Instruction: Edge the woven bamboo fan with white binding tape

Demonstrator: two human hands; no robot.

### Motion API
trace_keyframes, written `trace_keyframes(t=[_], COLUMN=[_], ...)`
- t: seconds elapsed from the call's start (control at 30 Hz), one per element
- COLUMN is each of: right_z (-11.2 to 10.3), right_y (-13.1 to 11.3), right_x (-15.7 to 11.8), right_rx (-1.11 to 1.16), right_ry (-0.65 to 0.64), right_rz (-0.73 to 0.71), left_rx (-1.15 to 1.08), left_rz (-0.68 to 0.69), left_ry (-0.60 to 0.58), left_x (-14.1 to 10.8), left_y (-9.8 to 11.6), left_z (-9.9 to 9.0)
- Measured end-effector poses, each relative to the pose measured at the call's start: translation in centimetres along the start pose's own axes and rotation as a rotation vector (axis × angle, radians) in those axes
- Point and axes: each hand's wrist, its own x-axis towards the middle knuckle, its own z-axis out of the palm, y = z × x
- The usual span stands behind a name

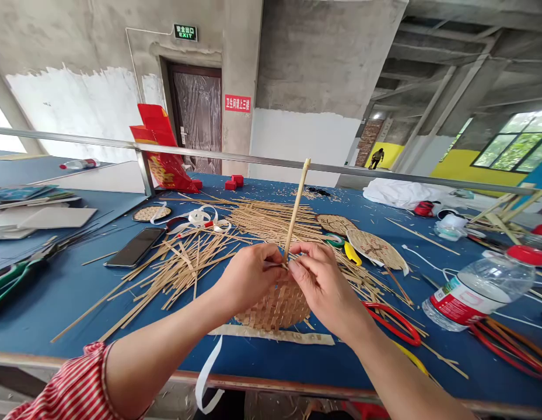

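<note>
A rounded woven bamboo fan (271,309) stands near the table's front edge, its pale stick handle (297,204) pointing up and leaning slightly right. My left hand (253,274) pinches the base of the handle, where it meets the weave. From the other side, my right hand (317,274) closes thumb and fingers on the same spot. Both sets of fingertips almost touch and hide the joint. Under the fan lies a flat, pale strip (275,335). A white ribbon (207,373) hangs over the table edge below it.
Loose bamboo strips (183,268) spread behind my hands. A phone (135,248) and green-handled shears (21,277) lie left. At right are a yellow-handled cutter (352,254), woven panels (378,248), red-handled scissors (395,322) and a tilted plastic bottle (481,291). A metal rail (253,157) crosses behind.
</note>
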Motion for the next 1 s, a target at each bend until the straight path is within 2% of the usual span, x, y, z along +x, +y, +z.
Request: trace_keyframes(t=[0.2,0.43,0.57,0.83,1.0], right_z=[-0.1,-0.5,-0.6,0.3,0.2], right_y=[0.5,0.7,0.5,-0.5,0.1], right_x=[0.7,1.0,0.8,-0.3,-0.6], right_rx=[0.063,0.11,0.121,0.028,-0.098], right_ry=[-0.1,-0.12,-0.07,0.12,0.186], right_rz=[0.096,0.155,0.178,-0.012,-0.154], left_rx=[0.178,0.258,0.259,0.205,0.152], left_rz=[-0.001,0.032,0.053,0.069,0.071], left_ry=[0.06,0.042,0.041,0.018,-0.011], left_x=[-0.1,0.0,0.2,0.3,0.1], left_y=[0.3,0.5,0.4,-0.1,-0.2], left_z=[0.3,0.4,0.5,0.3,0.0])
